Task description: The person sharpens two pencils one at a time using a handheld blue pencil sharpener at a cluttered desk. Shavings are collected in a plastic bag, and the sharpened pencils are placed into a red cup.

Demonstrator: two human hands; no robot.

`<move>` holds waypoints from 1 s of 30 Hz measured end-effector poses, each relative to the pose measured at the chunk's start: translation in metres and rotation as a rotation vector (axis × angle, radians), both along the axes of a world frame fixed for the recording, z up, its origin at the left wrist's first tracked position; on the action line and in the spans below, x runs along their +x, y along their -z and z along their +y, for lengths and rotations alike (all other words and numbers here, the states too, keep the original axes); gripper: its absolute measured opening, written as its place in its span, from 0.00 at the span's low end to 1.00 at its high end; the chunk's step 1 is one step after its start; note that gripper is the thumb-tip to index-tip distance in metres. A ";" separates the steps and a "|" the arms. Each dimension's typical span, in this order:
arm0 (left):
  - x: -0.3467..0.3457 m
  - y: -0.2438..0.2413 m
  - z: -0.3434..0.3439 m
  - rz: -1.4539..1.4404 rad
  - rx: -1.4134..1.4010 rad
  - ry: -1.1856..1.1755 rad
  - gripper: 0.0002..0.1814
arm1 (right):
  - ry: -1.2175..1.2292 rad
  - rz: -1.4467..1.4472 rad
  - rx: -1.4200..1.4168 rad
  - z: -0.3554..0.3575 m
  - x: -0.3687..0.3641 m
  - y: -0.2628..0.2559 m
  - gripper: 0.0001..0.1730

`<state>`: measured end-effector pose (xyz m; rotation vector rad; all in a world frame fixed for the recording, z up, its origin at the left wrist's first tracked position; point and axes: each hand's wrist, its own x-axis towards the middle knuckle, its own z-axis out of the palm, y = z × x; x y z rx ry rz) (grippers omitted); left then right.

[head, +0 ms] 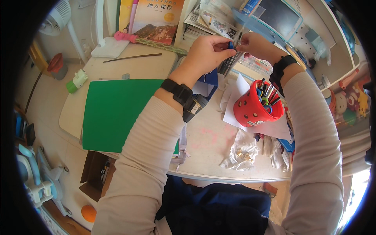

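Both my hands are raised over the back of the desk, fingertips almost meeting. My left hand pinches a small blue object, whose kind I cannot tell. Beside it, the fingers of my right hand are bent together at what may be a clear, thin item; its outline is unclear. Under my left wrist stands a dark blue box. A red plastic pen cup full of pens and scissors rests on white paper, nearer to me on the right. A green folder lies under my left forearm.
A crumpled tissue with small bits on it lies near the front edge of the desk. Books stand at the back beside a white lamp base. A thin brown stick lies at the back left. Shelving rises at right.
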<state>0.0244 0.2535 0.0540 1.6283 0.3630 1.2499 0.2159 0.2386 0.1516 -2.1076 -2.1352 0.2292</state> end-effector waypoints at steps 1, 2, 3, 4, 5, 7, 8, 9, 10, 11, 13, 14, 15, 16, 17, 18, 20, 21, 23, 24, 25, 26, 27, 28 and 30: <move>0.000 0.000 0.000 0.005 -0.002 -0.005 0.17 | 0.000 0.018 -0.014 0.000 0.000 0.000 0.15; 0.000 0.000 0.000 0.004 0.000 -0.006 0.17 | 0.017 0.034 -0.030 0.001 0.000 -0.001 0.16; 0.000 -0.001 0.000 0.003 0.003 -0.007 0.17 | 0.011 -0.008 -0.024 0.001 0.000 -0.001 0.16; 0.001 0.000 0.000 0.003 0.002 -0.008 0.17 | 0.022 -0.052 -0.020 0.001 0.000 0.000 0.17; 0.001 0.000 0.000 0.002 0.001 -0.008 0.17 | 0.004 -0.083 -0.005 0.002 0.000 0.000 0.17; 0.001 0.001 0.000 0.008 0.008 -0.013 0.17 | -0.035 -0.096 0.092 0.002 0.000 0.004 0.17; 0.000 0.001 0.000 0.015 0.016 -0.017 0.17 | -0.047 -0.124 0.123 0.002 0.000 0.005 0.17; 0.000 0.001 0.001 0.022 0.024 -0.023 0.17 | -0.072 -0.151 0.168 0.002 -0.001 0.005 0.17; 0.000 0.001 0.001 0.022 0.026 -0.029 0.18 | -0.072 -0.206 0.190 0.002 0.000 0.005 0.17; 0.000 0.000 0.002 0.022 0.028 -0.036 0.18 | -0.073 -0.261 0.213 0.002 0.000 0.004 0.17; -0.001 0.000 0.002 0.021 0.023 -0.042 0.18 | -0.090 -0.283 0.218 0.000 0.000 0.001 0.16; -0.001 0.000 0.001 0.021 0.016 -0.040 0.18 | -0.098 -0.295 0.222 -0.001 -0.001 0.000 0.16; -0.001 -0.001 0.001 0.020 0.009 -0.039 0.18 | -0.067 -0.234 0.163 -0.001 -0.001 -0.002 0.15; -0.002 -0.001 0.001 0.024 0.018 -0.044 0.19 | -0.035 -0.173 0.104 -0.002 -0.001 -0.005 0.14; -0.002 -0.001 0.000 0.028 0.027 -0.050 0.19 | -0.010 -0.103 0.045 -0.002 -0.002 -0.006 0.14; -0.003 -0.002 0.000 0.037 0.029 -0.056 0.19 | 0.012 -0.065 0.010 -0.003 -0.003 -0.007 0.12; -0.003 -0.003 -0.001 0.038 0.017 -0.054 0.19 | 0.058 0.029 -0.059 -0.004 -0.006 -0.008 0.10; -0.003 -0.003 -0.001 0.041 0.007 -0.053 0.19 | 0.046 0.042 -0.062 -0.004 -0.007 -0.008 0.10; -0.004 -0.004 -0.002 0.038 0.003 -0.047 0.19 | 0.052 0.067 -0.070 -0.005 -0.009 -0.009 0.08; -0.004 -0.004 -0.002 0.031 0.004 -0.043 0.19 | 0.057 0.077 -0.066 -0.005 -0.010 -0.008 0.08; -0.004 -0.004 -0.001 0.034 0.002 -0.042 0.19 | 0.061 0.087 -0.062 -0.005 -0.011 -0.008 0.08; -0.004 -0.004 -0.001 0.033 0.002 -0.040 0.19 | 0.068 0.105 -0.063 -0.004 -0.012 -0.008 0.08; -0.004 -0.004 0.000 0.038 -0.006 -0.039 0.19 | 0.074 0.093 -0.065 -0.004 -0.012 -0.009 0.08; -0.004 -0.004 0.000 0.030 0.006 -0.039 0.19 | 0.083 0.090 -0.072 -0.003 -0.013 -0.009 0.09; -0.005 -0.003 0.000 0.028 0.010 -0.040 0.19 | 0.083 0.070 -0.078 -0.002 -0.013 -0.010 0.09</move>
